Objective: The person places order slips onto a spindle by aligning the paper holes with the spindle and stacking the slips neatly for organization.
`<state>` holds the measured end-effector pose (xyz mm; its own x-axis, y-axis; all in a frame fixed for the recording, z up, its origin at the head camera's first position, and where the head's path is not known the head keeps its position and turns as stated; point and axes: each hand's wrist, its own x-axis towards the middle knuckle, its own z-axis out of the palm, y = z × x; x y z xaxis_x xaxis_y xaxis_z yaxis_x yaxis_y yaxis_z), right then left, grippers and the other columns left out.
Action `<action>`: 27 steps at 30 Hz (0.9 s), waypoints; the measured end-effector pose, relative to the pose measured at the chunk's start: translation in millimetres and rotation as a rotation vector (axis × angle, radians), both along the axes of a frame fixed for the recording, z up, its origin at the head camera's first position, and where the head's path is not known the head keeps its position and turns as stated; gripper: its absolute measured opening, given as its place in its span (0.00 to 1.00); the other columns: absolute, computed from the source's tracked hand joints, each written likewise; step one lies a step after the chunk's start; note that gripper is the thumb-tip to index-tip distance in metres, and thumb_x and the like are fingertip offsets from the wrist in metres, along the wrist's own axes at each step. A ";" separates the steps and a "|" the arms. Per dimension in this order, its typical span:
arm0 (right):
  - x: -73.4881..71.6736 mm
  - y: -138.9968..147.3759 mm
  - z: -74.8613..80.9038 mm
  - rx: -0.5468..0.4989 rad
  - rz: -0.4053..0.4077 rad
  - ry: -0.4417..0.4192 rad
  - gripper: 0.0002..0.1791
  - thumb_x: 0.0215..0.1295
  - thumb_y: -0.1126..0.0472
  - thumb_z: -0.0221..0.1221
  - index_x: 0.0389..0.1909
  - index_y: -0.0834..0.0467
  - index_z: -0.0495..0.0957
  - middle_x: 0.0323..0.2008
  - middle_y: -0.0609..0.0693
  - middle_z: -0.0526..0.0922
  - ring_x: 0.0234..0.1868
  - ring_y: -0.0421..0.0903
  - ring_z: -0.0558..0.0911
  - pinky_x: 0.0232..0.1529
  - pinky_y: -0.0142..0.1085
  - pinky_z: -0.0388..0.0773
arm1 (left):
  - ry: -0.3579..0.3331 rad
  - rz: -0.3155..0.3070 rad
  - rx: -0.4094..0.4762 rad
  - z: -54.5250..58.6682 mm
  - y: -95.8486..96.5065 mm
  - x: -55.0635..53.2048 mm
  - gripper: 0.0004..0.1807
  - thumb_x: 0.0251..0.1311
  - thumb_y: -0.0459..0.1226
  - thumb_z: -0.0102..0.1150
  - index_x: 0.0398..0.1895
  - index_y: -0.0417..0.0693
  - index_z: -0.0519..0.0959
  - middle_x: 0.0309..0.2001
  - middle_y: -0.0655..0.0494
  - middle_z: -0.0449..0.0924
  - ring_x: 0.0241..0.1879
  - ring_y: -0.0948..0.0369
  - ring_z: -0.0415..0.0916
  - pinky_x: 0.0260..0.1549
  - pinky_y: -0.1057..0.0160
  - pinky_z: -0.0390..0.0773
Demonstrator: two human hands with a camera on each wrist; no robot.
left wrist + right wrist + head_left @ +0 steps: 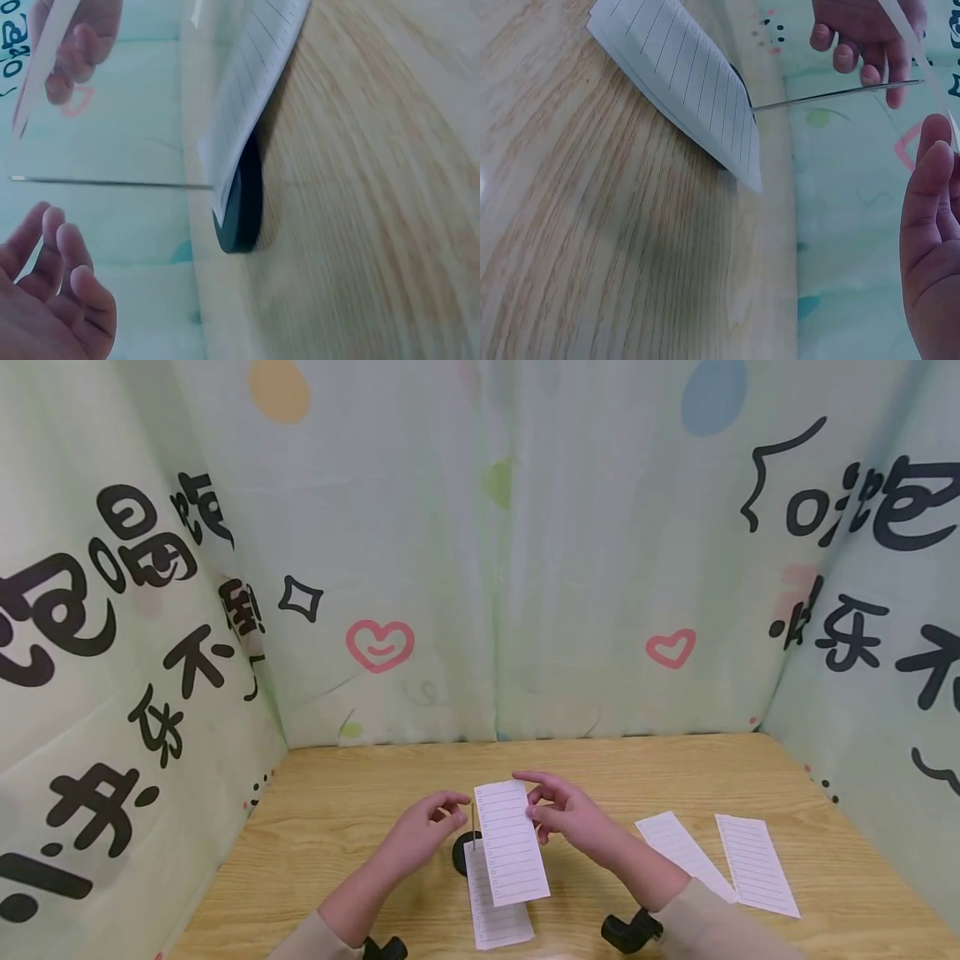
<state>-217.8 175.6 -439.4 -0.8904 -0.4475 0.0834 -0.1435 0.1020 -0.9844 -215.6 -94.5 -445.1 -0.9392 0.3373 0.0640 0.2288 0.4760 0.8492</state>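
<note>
A lined white paper slip [513,843] is held up by my right hand [567,814], which pinches its right edge between thumb and fingers. Behind and below it stands a thin metal spike [112,182] on a round black base [251,214]. Several similar lined slips [682,90] are threaded on the spike, low down by the base, tilted and reaching over the table. My left hand [426,827] hovers just left of the spike's tip, fingers loosely bent and holding nothing. In the left wrist view its fingertips are apart from the rod.
Two more lined slips, one slanted [686,856] and one further right [759,864], lie on the wooden table [337,810] beyond my right forearm. A printed curtain [570,610] surrounds the back and sides of the table.
</note>
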 end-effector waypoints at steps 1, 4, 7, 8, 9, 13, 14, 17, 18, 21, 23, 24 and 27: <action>-0.1 -1.8 -0.4 -0.001 -0.001 -0.002 0.28 0.70 0.69 0.54 0.71 0.59 0.64 0.42 0.59 0.71 0.30 0.46 0.76 0.30 0.34 0.78 | 0.004 0.006 0.016 1.3 1.0 0.4 0.18 0.70 0.48 0.56 0.56 0.51 0.79 0.44 0.56 0.76 0.41 0.57 0.73 0.35 0.57 0.73; -0.4 -6.3 -1.5 -0.003 0.001 0.002 0.28 0.70 0.69 0.54 0.71 0.59 0.64 0.42 0.59 0.72 0.30 0.46 0.76 0.30 0.34 0.78 | -0.012 0.035 0.062 5.1 4.7 1.4 0.19 0.70 0.50 0.55 0.55 0.50 0.79 0.45 0.55 0.77 0.40 0.54 0.75 0.36 0.57 0.73; 0.0 -9.8 -2.0 -0.002 0.003 0.005 0.28 0.71 0.69 0.54 0.70 0.59 0.65 0.41 0.59 0.72 0.29 0.46 0.76 0.30 0.34 0.78 | -0.040 0.087 0.088 8.6 8.9 1.9 0.23 0.68 0.55 0.56 0.53 0.48 0.80 0.44 0.54 0.78 0.41 0.50 0.76 0.36 0.58 0.74; 0.1 -10.8 -2.2 -0.004 0.004 0.006 0.28 0.70 0.69 0.54 0.70 0.59 0.65 0.41 0.59 0.72 0.29 0.46 0.76 0.30 0.34 0.78 | -0.051 0.104 0.091 9.4 10.3 1.7 0.24 0.67 0.55 0.57 0.53 0.47 0.80 0.44 0.54 0.78 0.41 0.50 0.76 0.36 0.58 0.74; 0.6 -11.7 -2.3 -0.005 0.006 0.009 0.28 0.70 0.69 0.54 0.70 0.59 0.65 0.41 0.59 0.73 0.28 0.46 0.76 0.29 0.34 0.78 | -0.055 0.121 0.095 9.8 11.5 1.5 0.24 0.66 0.55 0.57 0.52 0.47 0.80 0.43 0.54 0.78 0.41 0.50 0.76 0.35 0.59 0.74; 1.1 -15.2 -4.0 -0.010 0.011 0.008 0.27 0.71 0.70 0.53 0.70 0.59 0.66 0.41 0.58 0.73 0.28 0.46 0.75 0.29 0.34 0.78 | -0.058 0.165 0.089 8.1 15.6 -0.2 0.20 0.64 0.53 0.61 0.46 0.47 0.81 0.40 0.55 0.78 0.37 0.55 0.75 0.34 0.60 0.74; 1.3 -15.9 -4.1 -0.010 0.012 0.010 0.27 0.71 0.70 0.53 0.70 0.59 0.66 0.41 0.58 0.73 0.28 0.46 0.75 0.29 0.34 0.78 | -0.057 0.172 0.086 7.7 16.4 -0.2 0.19 0.64 0.53 0.62 0.45 0.48 0.82 0.40 0.55 0.78 0.36 0.56 0.74 0.34 0.59 0.73; 1.9 -17.5 -4.7 -0.010 0.019 0.014 0.27 0.71 0.69 0.53 0.70 0.59 0.65 0.41 0.57 0.73 0.29 0.45 0.76 0.29 0.34 0.77 | -0.066 0.191 0.067 6.8 18.0 0.6 0.17 0.64 0.52 0.62 0.43 0.50 0.82 0.39 0.55 0.78 0.37 0.56 0.73 0.34 0.59 0.74; 2.2 -17.7 -4.7 -0.010 0.021 0.017 0.27 0.71 0.69 0.53 0.70 0.60 0.65 0.41 0.57 0.72 0.29 0.44 0.76 0.29 0.34 0.77 | -0.072 0.197 0.065 7.1 18.5 1.0 0.17 0.64 0.52 0.62 0.43 0.50 0.82 0.39 0.55 0.78 0.37 0.56 0.73 0.35 0.59 0.74; 2.8 -18.2 -4.2 -0.008 0.024 0.017 0.27 0.71 0.68 0.54 0.70 0.60 0.65 0.41 0.57 0.72 0.29 0.43 0.76 0.30 0.33 0.77 | -0.079 0.206 0.064 7.2 19.3 1.7 0.16 0.64 0.52 0.62 0.43 0.51 0.82 0.40 0.55 0.78 0.38 0.56 0.72 0.35 0.59 0.74; 3.0 -18.4 -3.3 -0.008 0.022 0.014 0.27 0.71 0.68 0.54 0.70 0.60 0.65 0.41 0.57 0.72 0.28 0.43 0.76 0.30 0.33 0.77 | -0.075 0.205 0.074 7.6 19.5 1.8 0.17 0.64 0.52 0.62 0.42 0.50 0.82 0.40 0.55 0.78 0.38 0.56 0.72 0.34 0.59 0.73; 3.0 -18.5 -2.7 -0.007 0.018 0.011 0.27 0.71 0.68 0.54 0.70 0.59 0.65 0.41 0.57 0.72 0.28 0.43 0.76 0.30 0.33 0.77 | -0.074 0.205 0.079 7.8 19.7 1.6 0.16 0.64 0.52 0.62 0.42 0.50 0.82 0.39 0.55 0.78 0.37 0.56 0.72 0.34 0.59 0.73; 3.1 -19.0 -0.8 -0.005 0.011 0.005 0.27 0.71 0.68 0.54 0.70 0.58 0.65 0.41 0.57 0.72 0.28 0.45 0.75 0.30 0.34 0.78 | -0.068 0.207 0.093 8.8 20.0 1.5 0.16 0.65 0.51 0.61 0.42 0.50 0.82 0.39 0.54 0.78 0.37 0.56 0.71 0.32 0.59 0.73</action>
